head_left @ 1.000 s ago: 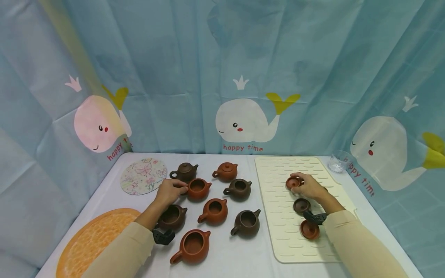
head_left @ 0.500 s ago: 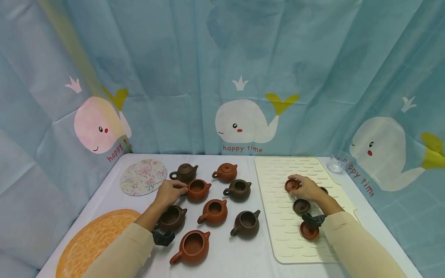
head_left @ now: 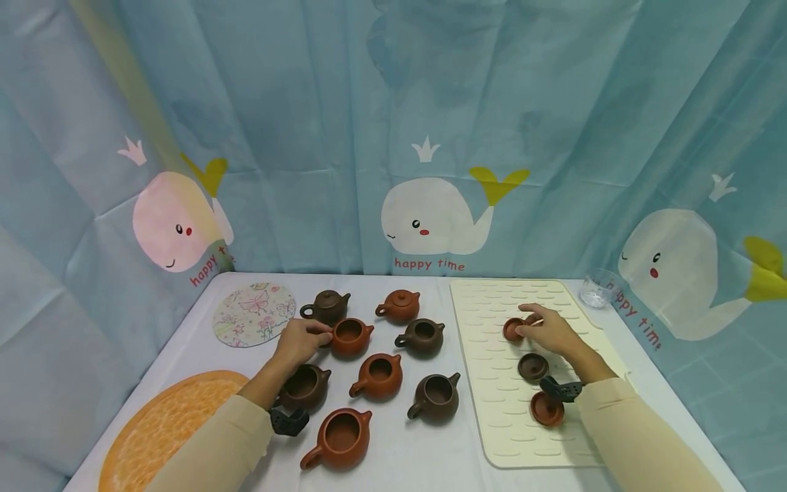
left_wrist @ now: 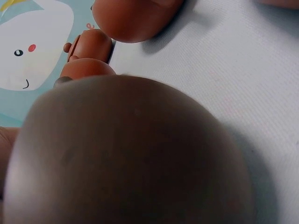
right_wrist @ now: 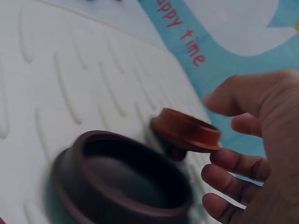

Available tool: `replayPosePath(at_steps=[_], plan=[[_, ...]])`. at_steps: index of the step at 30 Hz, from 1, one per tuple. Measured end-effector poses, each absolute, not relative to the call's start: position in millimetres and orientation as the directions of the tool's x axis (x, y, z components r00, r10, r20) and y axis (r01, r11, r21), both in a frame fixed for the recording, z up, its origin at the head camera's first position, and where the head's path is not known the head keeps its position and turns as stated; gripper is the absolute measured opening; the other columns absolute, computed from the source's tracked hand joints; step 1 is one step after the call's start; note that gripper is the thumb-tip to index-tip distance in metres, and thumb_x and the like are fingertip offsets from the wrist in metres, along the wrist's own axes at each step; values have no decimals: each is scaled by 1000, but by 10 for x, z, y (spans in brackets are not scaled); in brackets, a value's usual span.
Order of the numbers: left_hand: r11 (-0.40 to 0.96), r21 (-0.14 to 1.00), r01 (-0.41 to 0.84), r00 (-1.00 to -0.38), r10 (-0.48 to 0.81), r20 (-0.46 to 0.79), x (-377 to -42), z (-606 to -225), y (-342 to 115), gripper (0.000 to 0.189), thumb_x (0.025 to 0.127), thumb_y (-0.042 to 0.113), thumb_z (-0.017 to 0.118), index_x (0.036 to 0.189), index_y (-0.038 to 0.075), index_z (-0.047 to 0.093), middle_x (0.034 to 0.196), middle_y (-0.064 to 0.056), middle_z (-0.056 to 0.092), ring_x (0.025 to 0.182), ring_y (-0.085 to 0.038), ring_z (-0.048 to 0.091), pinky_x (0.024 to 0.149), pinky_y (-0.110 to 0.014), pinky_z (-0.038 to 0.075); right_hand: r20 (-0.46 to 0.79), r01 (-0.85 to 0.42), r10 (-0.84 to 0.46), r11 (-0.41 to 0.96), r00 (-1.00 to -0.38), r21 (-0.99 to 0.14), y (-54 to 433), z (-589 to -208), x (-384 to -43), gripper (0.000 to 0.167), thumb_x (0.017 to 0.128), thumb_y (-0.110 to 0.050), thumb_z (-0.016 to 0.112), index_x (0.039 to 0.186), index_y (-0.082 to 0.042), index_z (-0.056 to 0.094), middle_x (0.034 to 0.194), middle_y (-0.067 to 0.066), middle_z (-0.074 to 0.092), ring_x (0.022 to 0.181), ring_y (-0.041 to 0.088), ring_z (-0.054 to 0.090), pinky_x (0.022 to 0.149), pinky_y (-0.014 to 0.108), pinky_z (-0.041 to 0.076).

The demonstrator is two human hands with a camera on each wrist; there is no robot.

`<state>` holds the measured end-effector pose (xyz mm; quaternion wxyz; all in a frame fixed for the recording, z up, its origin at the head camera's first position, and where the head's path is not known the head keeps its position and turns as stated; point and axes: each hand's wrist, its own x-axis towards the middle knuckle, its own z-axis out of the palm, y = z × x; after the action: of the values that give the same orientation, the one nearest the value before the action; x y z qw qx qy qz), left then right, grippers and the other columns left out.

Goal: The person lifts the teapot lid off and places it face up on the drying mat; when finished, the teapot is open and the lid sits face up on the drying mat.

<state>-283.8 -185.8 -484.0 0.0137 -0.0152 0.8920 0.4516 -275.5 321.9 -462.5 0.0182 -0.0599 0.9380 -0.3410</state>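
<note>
In the head view my left hand point(head_left: 302, 340) pinches the handle of a lidless red-brown teapot point(head_left: 351, 336). A dark brown teapot point(left_wrist: 131, 154), rounded and very near, covers much of the left wrist view. On the right, my right hand point(head_left: 550, 331) is spread beside a small red-brown teapot lid point(head_left: 513, 331) on the cream ribbed mat point(head_left: 486, 410). That lid point(right_wrist: 187, 130) lies knob down in the right wrist view, fingertips point(right_wrist: 224, 158) right at its edge and the upper digit apart from it. Nearer lies an upturned dark brown lid point(head_left: 533, 367).
Another red-brown lid point(head_left: 546, 408) lies near the mat's front. Around the left hand stand several lidless teapots, including a red-brown one point(head_left: 341, 439). Two lidded teapots, one dark point(head_left: 328, 306), one red-brown point(head_left: 400, 305), stand behind. A clear glass point(head_left: 596, 290) is at back right.
My right hand has loosened its grip on the red-brown lid, fingers spreading, with the lid slightly left of where it was. My left hand stays at the same teapot.
</note>
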Motion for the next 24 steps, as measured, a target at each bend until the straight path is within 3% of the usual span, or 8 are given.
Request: replayPosePath(at_steps=[10,20,24], plan=[[590,806,-49,-999,-32,-37,-2823,-4758,-1887,16,88,15,69,99,6,75,95,-8,68,86,-26,57,70,-36,44,94,-120,-78,753,-993,-646,3281,-4219,-2676,57,96,-33,61,140,0,45,115,23,58,101,39,57,80,51,47],[559,829,-11,-999,-32,8,-2804,-4518,-1904,23,90,16,68,108,3,72,117,-17,64,110,-33,54,86,-47,43,169,-216,-137,705,-976,-676,3230,-3630,-2555,55,98,-31,57,142,-1,43,123,26,52,102,37,54,77,49,46],[551,835,-6,-1000,-28,12,-2804,-4420,-1896,26,91,17,67,112,3,71,120,-17,62,111,-33,54,88,-48,44,208,-261,-162,683,-965,-682,3152,-3453,-2535,53,98,-28,58,142,-2,43,122,24,51,100,32,52,76,44,45]])
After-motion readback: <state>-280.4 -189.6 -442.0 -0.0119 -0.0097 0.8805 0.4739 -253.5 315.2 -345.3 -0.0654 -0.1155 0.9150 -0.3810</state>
